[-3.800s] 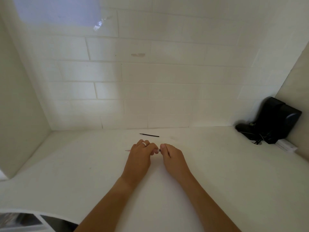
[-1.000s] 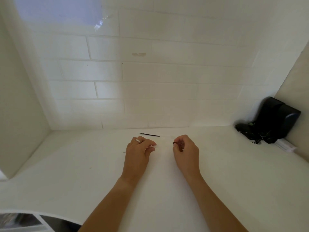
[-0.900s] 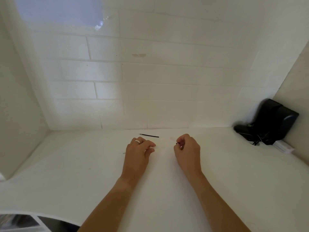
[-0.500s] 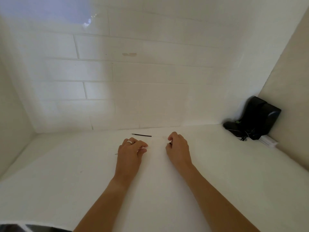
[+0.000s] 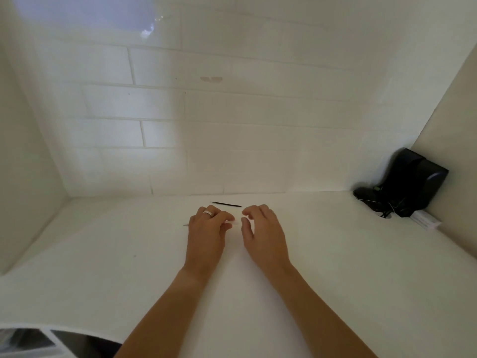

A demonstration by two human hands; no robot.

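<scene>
On the white counter (image 5: 335, 267), my left hand (image 5: 206, 236), a ring on one finger, pinches a thin pale stick (image 5: 186, 225) lying on the surface. One end pokes out left of the hand, and the other shows near the fingertips. My right hand (image 5: 264, 236) hovers just to the right, fingers loosely curved and thumb apart, with nothing visible in it. A thin black stick (image 5: 225, 204) lies on the counter just beyond both hands, near the tiled wall.
A black device (image 5: 413, 182) with cables stands in the back right corner, with a small white box (image 5: 426, 220) in front of it. Side walls close in on the left and right. The counter's curved front edge (image 5: 77, 330) is at the lower left.
My right hand, which had pulled away to the right pinching a small dark piece, has come back beside the left hand with its fingers loosened. The left hand has stayed on the pale stick.
</scene>
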